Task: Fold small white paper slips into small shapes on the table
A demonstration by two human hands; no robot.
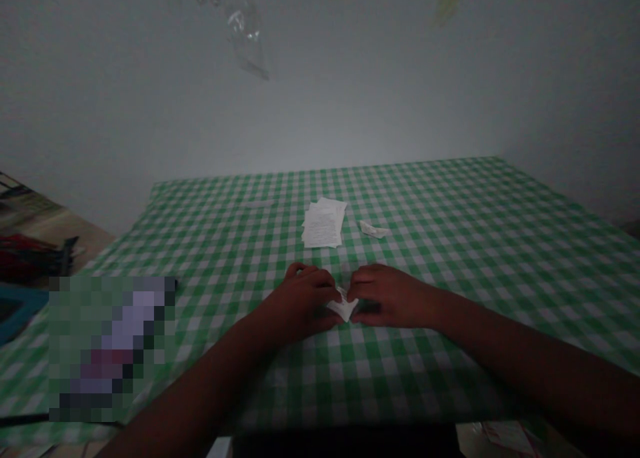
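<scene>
Between my two hands is a small piece of white paper [345,307], creased and pointed toward me, close above the checked cloth. My left hand [311,298] grips its left side with fingers curled. On the right side, my right hand [385,295] pinches the same paper, thumb below and fingers on top. Much of the paper is hidden under the fingers. Just beyond my hands lies a loose stack of printed white sheets [323,226]. To the right of that stack rests a small folded paper [374,230].
A green and white checked tablecloth [440,218] covers the table, which meets a pale wall [320,111]. At the left lies a blurred-out, dark-edged flat object [125,331] with a dark cable [25,419]. Clear plastic [247,38] hangs on the wall.
</scene>
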